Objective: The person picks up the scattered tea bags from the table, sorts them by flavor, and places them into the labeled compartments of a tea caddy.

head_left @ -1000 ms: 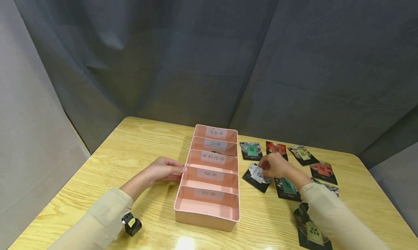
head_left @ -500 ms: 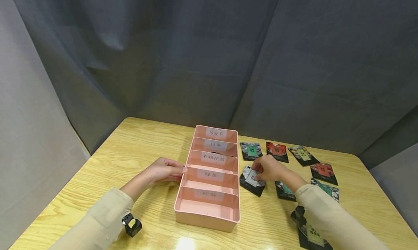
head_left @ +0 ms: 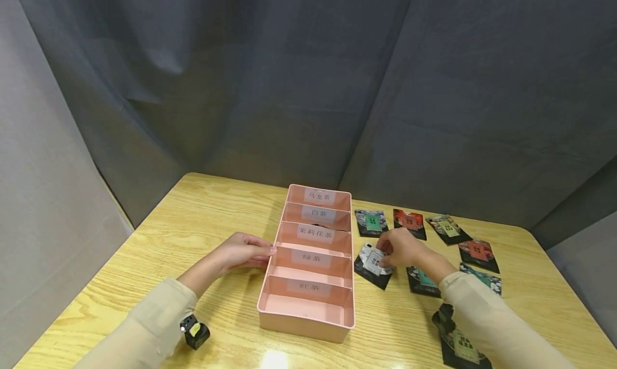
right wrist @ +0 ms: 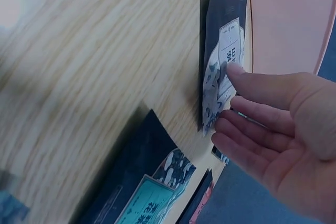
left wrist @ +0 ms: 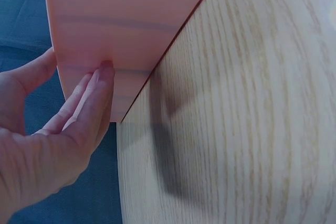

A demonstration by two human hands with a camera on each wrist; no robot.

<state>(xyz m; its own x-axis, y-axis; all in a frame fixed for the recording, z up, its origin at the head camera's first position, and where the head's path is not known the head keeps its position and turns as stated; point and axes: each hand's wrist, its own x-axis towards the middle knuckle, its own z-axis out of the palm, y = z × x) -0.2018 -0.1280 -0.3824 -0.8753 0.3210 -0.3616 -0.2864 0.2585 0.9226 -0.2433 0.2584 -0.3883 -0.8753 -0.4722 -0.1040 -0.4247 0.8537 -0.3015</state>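
A pink divided box (head_left: 303,326) with paper labels stands on the wooden table. My left hand (head_left: 243,249) grips its left wall; the thumb is at the rim, and the fingers lie along the outside in the left wrist view. To the right of the box, my right hand (head_left: 405,248) holds a black tea packet with a white label (head_left: 368,264) by its upper right edge. The packet lies near the box wall. In the right wrist view the thumb rests on the packet's face (right wrist: 228,38), and the other fingers curl by its edge, partly hiding it.
Several more tea packets lie to the right: a green-labelled one (head_left: 371,223), a red one (head_left: 408,223), a yellow one (head_left: 448,228) and another red one (head_left: 478,254). A yellow-labelled packet (head_left: 464,347) lies near the front, partly under the right sleeve. A dark curtain (head_left: 289,90) hangs behind the table.
The right hand and the white-labelled packet have shifted a little left, towards the box, and the packet has turned slightly. The left hand and the box have stayed in place.
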